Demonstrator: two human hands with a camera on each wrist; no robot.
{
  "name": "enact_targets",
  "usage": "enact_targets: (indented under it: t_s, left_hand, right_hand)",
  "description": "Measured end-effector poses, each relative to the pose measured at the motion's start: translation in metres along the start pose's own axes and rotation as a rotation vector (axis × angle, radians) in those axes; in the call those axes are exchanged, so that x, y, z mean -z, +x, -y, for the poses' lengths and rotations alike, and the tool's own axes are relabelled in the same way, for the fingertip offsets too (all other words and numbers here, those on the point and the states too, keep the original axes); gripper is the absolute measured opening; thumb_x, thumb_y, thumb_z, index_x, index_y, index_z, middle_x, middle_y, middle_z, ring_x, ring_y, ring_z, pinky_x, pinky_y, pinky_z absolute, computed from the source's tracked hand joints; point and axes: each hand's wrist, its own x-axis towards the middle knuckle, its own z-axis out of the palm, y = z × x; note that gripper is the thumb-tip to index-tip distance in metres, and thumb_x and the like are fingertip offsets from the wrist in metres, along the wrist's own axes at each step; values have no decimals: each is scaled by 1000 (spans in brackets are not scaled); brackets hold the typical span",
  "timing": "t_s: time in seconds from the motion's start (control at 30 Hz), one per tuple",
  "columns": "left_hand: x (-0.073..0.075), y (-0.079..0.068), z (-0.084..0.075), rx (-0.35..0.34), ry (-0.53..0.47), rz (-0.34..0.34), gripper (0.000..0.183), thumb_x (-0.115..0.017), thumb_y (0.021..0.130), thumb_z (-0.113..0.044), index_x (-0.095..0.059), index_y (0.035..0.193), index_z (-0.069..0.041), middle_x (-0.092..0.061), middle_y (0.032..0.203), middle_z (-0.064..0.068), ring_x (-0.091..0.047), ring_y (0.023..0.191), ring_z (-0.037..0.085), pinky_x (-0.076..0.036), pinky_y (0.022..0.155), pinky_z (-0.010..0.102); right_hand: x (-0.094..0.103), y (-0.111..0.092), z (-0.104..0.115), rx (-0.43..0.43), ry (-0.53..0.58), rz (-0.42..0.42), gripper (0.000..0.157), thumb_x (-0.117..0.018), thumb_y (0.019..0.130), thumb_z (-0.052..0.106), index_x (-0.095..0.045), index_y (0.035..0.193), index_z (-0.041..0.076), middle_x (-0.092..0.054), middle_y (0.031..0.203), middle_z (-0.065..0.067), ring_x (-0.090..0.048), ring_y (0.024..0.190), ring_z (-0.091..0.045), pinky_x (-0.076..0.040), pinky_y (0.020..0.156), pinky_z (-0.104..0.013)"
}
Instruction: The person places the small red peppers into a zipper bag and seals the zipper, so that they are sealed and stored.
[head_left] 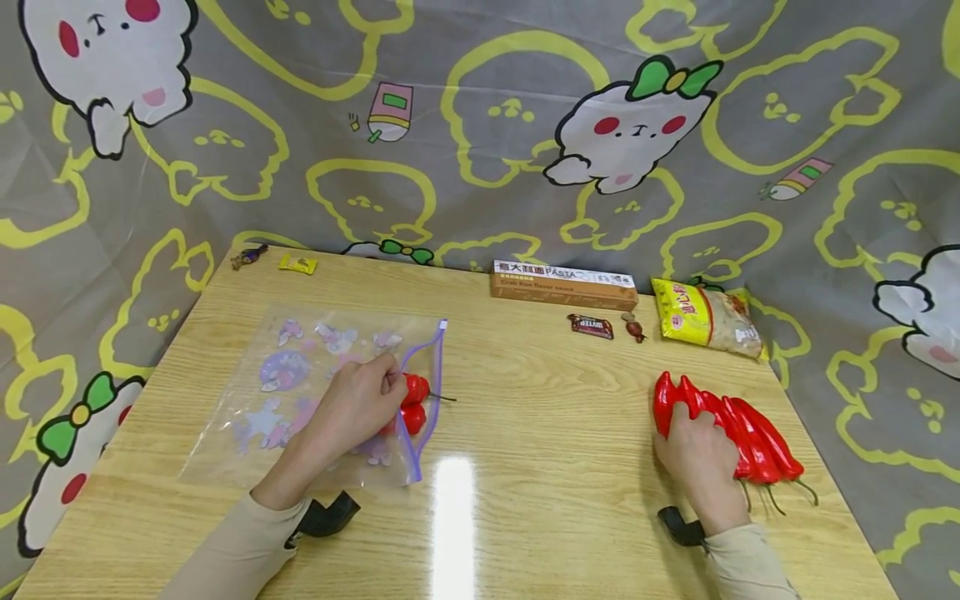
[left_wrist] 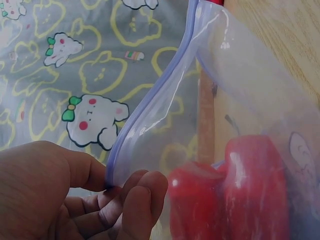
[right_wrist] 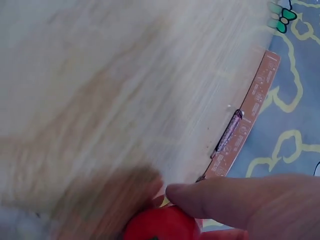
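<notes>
On the left of the table lies a clear zip bag [head_left: 247,400] with a purple zip edge and printed cartoon figures. Red peppers [head_left: 412,419] sit inside its mouth, one stem poking out. My left hand [head_left: 360,400] pinches the bag's purple edge between thumb and fingers, holding the mouth apart; the left wrist view shows the peppers [left_wrist: 255,185] through the film. Over on the right, several long red peppers [head_left: 757,433] lie side by side. My right hand [head_left: 697,454] grips the leftmost pepper [right_wrist: 162,223], thumb on one side and fingers curled on the other.
Along the back edge stand a pasta box [head_left: 562,287] and a yellow food packet [head_left: 705,317]. In front of the box lie a dark red wrapped bar [head_left: 591,326] and a small wrapped candy [head_left: 635,330]. Two small candies, one yellow [head_left: 298,265], lie at the back left.
</notes>
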Motion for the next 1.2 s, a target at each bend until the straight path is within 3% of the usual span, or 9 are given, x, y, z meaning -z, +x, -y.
enact_targets:
  t_s: [0.07, 0.27, 0.4, 0.53, 0.7, 0.87, 1.2]
  left_hand:
    - [0, 0, 0, 4, 1, 0, 8, -50, 85, -15, -52, 77, -12, -48, 45, -5, -47, 36, 8, -33, 36, 26]
    - [0, 0, -1, -2, 7, -4, 8, -50, 84, -14, -52, 77, -12, -46, 46, -4, -46, 37, 8, -32, 37, 26]
    - [1, 0, 0, -11, 13, -13, 8, -50, 83, -13, -52, 75, -12, -44, 47, -4, -45, 37, 7, -31, 37, 25]
    - [1, 0, 0, -13, 12, -18, 8, -50, 83, -13, -52, 75, -12, -45, 46, -4, -45, 36, 7, -31, 36, 25]
    - [2, 0, 0, -14, 9, -17, 8, -50, 84, -13, -52, 76, -12, -45, 46, -4, -45, 36, 7, -31, 36, 25]
    - [2, 0, 0, -45, 34, -20, 8, -51, 83, -13, -53, 75, -12, -44, 50, -4, -42, 39, 7, -31, 37, 24]
    - [0, 1, 1, -94, 68, -45, 11, -51, 83, -10, -49, 73, -13, -38, 51, -6, -35, 39, 6, -26, 37, 21]
  right_hand:
    - [-1, 1, 1, 6, 2, -7, 38, -63, 76, 24, -45, 91, -5, -44, 71, -28, -48, 54, -44, -34, 38, -46]
    - [4, 5, 21, 97, 108, -147, 40, -61, 73, 24, -56, 103, -2, -52, 76, -21, -51, 60, -35, -35, 41, -42]
    - [19, 5, 52, 175, 243, -98, 44, -59, 80, 23, -54, 119, 3, -55, 94, -19, -53, 70, -30, -39, 51, -38]
    - [33, 4, 85, 330, 353, -88, 46, -62, 82, 21, -53, 126, 8, -55, 101, -13, -51, 75, -22, -40, 58, -31]
    - [44, 2, 124, 551, 429, -100, 43, -66, 82, 19, -55, 123, 12, -56, 102, -3, -52, 74, -13, -44, 59, -25]
    - [41, 5, 159, 703, 433, -129, 38, -69, 79, 17, -59, 114, 11, -59, 101, -1, -55, 71, -10, -46, 59, -22]
    - [18, 16, 214, 777, 409, -206, 34, -74, 76, 18, -61, 106, 10, -65, 94, -1, -55, 78, -11, -48, 64, -26]
